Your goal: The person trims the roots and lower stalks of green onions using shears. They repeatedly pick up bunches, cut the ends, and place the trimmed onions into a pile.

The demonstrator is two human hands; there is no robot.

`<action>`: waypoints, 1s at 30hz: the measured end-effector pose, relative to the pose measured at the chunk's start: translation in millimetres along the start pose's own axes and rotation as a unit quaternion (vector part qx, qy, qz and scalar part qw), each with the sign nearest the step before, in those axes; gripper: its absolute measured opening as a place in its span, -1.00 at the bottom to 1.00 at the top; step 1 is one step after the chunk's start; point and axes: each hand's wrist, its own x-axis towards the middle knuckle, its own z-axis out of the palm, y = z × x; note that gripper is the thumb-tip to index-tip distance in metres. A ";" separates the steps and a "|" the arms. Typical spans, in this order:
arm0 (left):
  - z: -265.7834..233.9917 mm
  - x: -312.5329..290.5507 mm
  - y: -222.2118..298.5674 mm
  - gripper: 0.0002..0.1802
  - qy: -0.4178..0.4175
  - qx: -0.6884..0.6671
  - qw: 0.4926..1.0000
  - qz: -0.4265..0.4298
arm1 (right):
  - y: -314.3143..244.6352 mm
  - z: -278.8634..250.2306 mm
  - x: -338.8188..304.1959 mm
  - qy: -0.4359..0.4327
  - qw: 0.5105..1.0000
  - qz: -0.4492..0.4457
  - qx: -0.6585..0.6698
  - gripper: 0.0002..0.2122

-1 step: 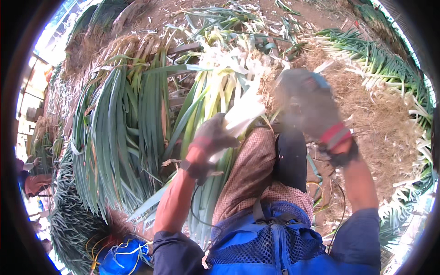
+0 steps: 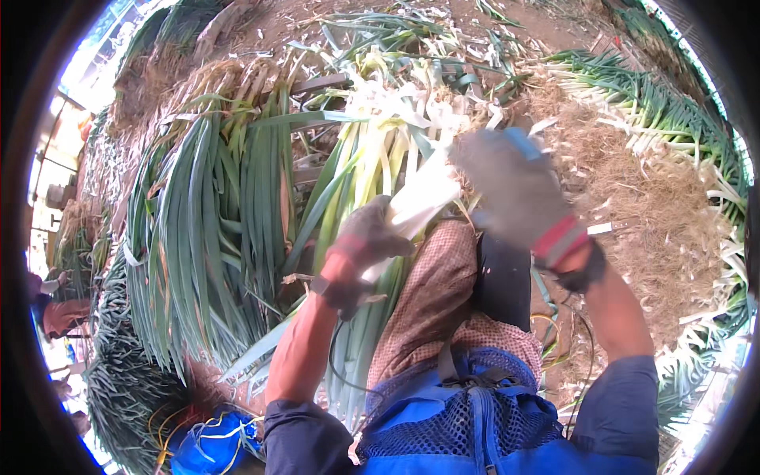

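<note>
My left hand (image 2: 370, 236), in a grey glove with a red cuff, is closed round a bunch of green onions. Their thick white stalks (image 2: 425, 195) slant up toward the right, and their green leaves (image 2: 366, 336) hang down beside my leg. My right hand (image 2: 514, 178), gloved alike and blurred by motion, is curled at the root end of the stalks, hiding the tips. Something blue (image 2: 523, 143) shows along its upper side; its kind is unclear. Just beyond lies a heap of green onions (image 2: 380, 142) with bright white stalks.
A large sheaf of green onions (image 2: 214, 229) hangs at the left. Trimmed roots (image 2: 649, 206) cover the ground at the right, edged by a curved row of green onions (image 2: 649, 103). A blue bag (image 2: 210, 447) sits at lower left; part of another person (image 2: 63, 313) shows at the far left.
My right hand has moved left and slightly down, onto the root end of the stalks. The left hand and its bunch have stayed in place.
</note>
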 end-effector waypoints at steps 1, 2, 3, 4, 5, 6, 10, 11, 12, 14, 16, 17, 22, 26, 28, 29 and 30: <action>-1.6 -3.3 -0.6 -0.21 -0.020 -0.034 0.999 -0.001 | -20.1 13.4 18.9 0.017 0.999 -0.031 -0.034 -0.41; -4.4 -6.8 -2.1 -0.22 -0.041 -0.068 0.997 -0.004 | -36.0 24.2 33.4 0.057 0.991 -0.101 -0.068 -0.45; -5.7 -9.1 -3.3 -0.25 -0.055 -0.081 0.995 0.011 | -46.2 31.4 43.4 0.065 0.991 -0.093 -0.073 -0.51; -8.7 -11.4 -6.1 -0.24 -0.062 -0.083 0.994 0.035 | -53.4 36.8 52.0 0.066 0.990 -0.091 -0.082 -0.57; -10.8 -12.2 -9.4 -0.24 -0.078 -0.082 0.993 0.043 | -57.7 39.5 57.5 0.022 0.992 -0.085 -0.090 -0.62; -11.7 -12.8 -13.7 -0.23 -0.084 -0.083 0.991 0.059 | -59.2 40.4 61.5 0.011 0.992 -0.097 -0.083 -0.67; -2.7 -3.5 -32.2 -0.21 -0.121 -0.061 0.988 0.074 | -55.8 32.8 56.4 -0.139 0.983 -0.104 -0.062 -0.86; 0.2 -1.2 -37.0 -0.16 -0.133 -0.050 0.987 0.074 | -55.6 32.9 54.2 -0.158 0.981 -0.097 -0.062 -0.86; 3.3 2.1 -40.0 -0.11 -0.145 -0.040 0.986 0.074 | -56.3 34.8 52.4 -0.150 0.982 -0.097 -0.057 -0.86; 6.4 4.4 -43.5 0.11 -0.170 -0.004 0.981 0.092 | -58.7 41.6 50.5 -0.033 0.993 -0.112 0.018 -0.87; 8.6 5.1 -42.7 0.00 -0.088 0.085 0.975 0.186 | -57.6 50.7 49.9 -0.027 0.995 -0.075 0.059 -0.89; 5.4 7.0 -40.2 0.00 -0.137 0.082 0.969 0.187 | -54.1 52.7 48.3 -0.098 0.990 -0.072 0.067 -0.88; 0.8 -5.9 -15.2 -0.01 -0.205 -0.046 0.972 0.107 | -61.6 39.8 48.1 -0.204 0.975 -0.083 -0.029 -0.88; 4.7 -26.8 -22.0 0.19 -0.123 -0.133 0.968 0.175 | -60.2 32.1 59.5 -0.213 0.974 -0.078 -0.014 -0.90; -3.1 -50.4 -45.9 0.28 -0.003 0.083 0.972 0.219 | -49.5 33.0 69.7 -0.198 0.976 -0.086 -0.030 -0.90; 0.5 -65.4 -60.7 0.25 0.085 0.121 0.957 0.248 | -39.3 30.6 72.1 -0.142 0.987 -0.071 0.012 -0.91; 0.1 -82.7 -78.3 0.21 0.121 0.156 0.957 0.211 | -28.9 26.5 77.0 -0.120 0.987 -0.108 -0.024 -0.93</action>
